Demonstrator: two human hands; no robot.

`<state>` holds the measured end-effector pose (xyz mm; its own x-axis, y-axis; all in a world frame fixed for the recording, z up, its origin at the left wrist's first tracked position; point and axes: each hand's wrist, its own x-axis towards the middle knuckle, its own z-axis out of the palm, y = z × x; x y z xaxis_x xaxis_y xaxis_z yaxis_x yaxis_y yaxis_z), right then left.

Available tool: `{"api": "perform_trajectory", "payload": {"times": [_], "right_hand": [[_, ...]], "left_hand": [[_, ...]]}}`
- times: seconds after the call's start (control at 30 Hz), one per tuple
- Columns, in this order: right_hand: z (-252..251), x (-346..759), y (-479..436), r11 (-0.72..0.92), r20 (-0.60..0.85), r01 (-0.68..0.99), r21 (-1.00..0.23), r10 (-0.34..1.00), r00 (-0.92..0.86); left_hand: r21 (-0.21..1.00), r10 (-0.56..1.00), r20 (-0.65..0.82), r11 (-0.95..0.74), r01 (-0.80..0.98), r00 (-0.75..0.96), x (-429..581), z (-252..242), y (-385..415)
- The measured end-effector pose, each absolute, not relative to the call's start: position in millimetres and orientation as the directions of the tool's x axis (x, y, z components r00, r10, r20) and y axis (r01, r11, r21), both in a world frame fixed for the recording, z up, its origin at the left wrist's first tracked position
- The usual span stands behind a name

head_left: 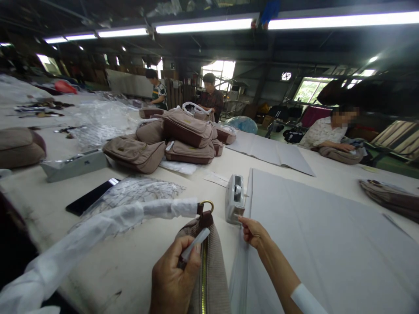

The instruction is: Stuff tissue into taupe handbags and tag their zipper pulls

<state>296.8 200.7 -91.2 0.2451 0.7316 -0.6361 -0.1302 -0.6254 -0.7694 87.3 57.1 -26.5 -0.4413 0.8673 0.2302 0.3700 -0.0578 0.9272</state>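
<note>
1. The left hand (175, 274) was low in the middle of the view, with thumb and fingers pinching a short white strip (195, 244) against the top of a tan bag (214, 266).
2. The bag stood on the near edge of the surface (196, 179), its gold zipper running down beside the hand.
3. A gold ring (207, 204) topped the bag, and a strap (131, 218) wrapped in white ran from it to the left.
4. The right hand (253, 231) had its fingertips pressed together at the near end of a tape dispenser (235, 198). What they pinched was too small to tell.
5. A large grey sheet (310, 235) lay just right of the dispenser.
6. A dark phone (91, 196) lay to the left, and a pile of bags (176, 135) sat farther back.
7. Three people were at the far side.
</note>
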Motion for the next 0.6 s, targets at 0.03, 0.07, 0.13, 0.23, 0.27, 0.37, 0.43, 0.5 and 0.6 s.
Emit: {"api": "perform_trajectory", "payload": {"times": [0.03, 0.07, 0.13, 0.23, 0.27, 0.37, 0.43, 0.5, 0.6], "right_hand": [[-97, 294, 202, -0.622, -0.629, -0.121, -0.774, 0.730, 0.267], [-102, 293, 203, -0.617, -0.620, -0.110, -0.779, 0.731, 0.286], [-110, 290, 201, -0.611, -0.602, -0.081, -0.787, 0.735, 0.312], [-114, 291, 188, -0.583, -0.561, -0.035, -0.812, 0.761, 0.324], [-110, 292, 180, -0.549, -0.527, -0.021, -0.835, 0.789, 0.315], [-81, 295, 153, -0.386, -0.374, 0.010, -0.922, 0.900, 0.225], [-45, 293, 135, -0.277, -0.274, 0.037, -0.960, 0.960, 0.058], [-7, 284, 121, -0.174, -0.194, 0.098, -0.980, 0.950, -0.245], [36, 261, 110, -0.153, -0.214, 0.159, -0.975, 0.832, -0.512]], "left_hand": [[0.911, 0.862, 0.270, -0.084, 0.404, -0.430, 86, -26, 57], [0.891, 0.855, 0.313, -0.114, 0.440, -0.413, 83, -26, 58], [0.837, 0.843, 0.410, -0.196, 0.511, -0.349, 76, -27, 59], [0.731, 0.797, 0.553, -0.323, 0.600, -0.244, 65, -30, 61], [0.688, 0.771, 0.600, -0.362, 0.628, -0.214, 62, -32, 62], [0.561, 0.680, 0.719, -0.450, 0.695, -0.141, 59, -36, 64], [0.502, 0.641, 0.761, -0.484, 0.717, -0.100, 63, -38, 65], [0.472, 0.620, 0.781, -0.503, 0.724, -0.078, 69, -39, 66], [0.436, 0.580, 0.812, -0.525, 0.731, -0.069, 79, -35, 67]]}}
